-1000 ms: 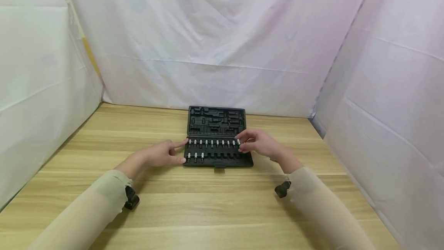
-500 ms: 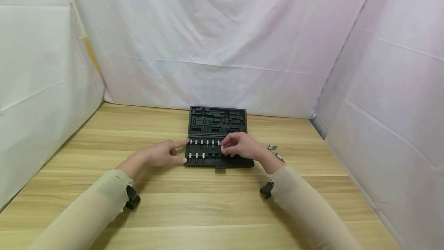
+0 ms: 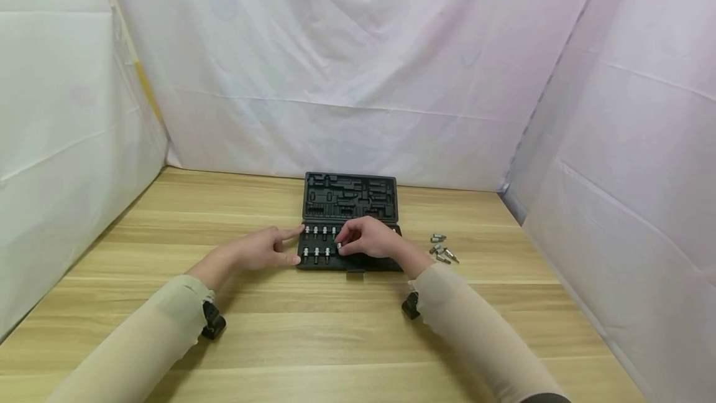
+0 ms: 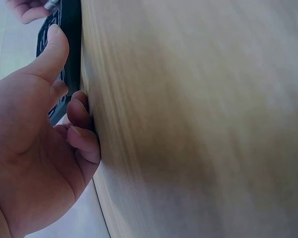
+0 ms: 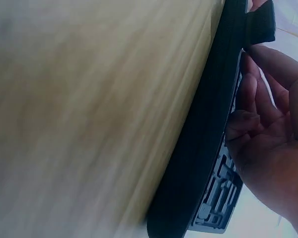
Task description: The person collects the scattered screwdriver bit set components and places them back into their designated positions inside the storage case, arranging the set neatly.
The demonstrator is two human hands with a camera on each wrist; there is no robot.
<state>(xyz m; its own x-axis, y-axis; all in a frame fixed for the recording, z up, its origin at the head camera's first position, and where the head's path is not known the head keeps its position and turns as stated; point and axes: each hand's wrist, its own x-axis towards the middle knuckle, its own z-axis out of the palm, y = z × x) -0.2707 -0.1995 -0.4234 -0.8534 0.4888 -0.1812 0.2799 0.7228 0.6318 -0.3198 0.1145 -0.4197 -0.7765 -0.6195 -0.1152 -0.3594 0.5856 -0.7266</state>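
Observation:
A black plastic socket case (image 3: 349, 272) lies unfolded on the table, its moulded lid (image 3: 350, 196) at the back. Silver bit sockets (image 3: 316, 231) stand in its upper row, partly hidden by my right hand (image 3: 369, 238). Three more bit sockets (image 3: 316, 254) fill the left end of the lower row. Thumb and fingers of the right hand pinch a bit socket (image 3: 338, 246) over the lower row, just right of those three. At the case's left edge rests my left hand (image 3: 254, 247), index finger and thumb spread along it, other fingers bent against the tabletop (image 4: 188, 99).
Several loose bit sockets (image 3: 442, 250) lie on the wooden table right of the case. White sheeting (image 3: 347, 79) hangs behind and on both sides. A latch tab (image 3: 355, 272) juts from the case's front edge.
My right hand has moved left from the right end of the upper row to the lower row, with a bit socket in its fingers. Loose bit sockets have come into view. My left hand stays put.

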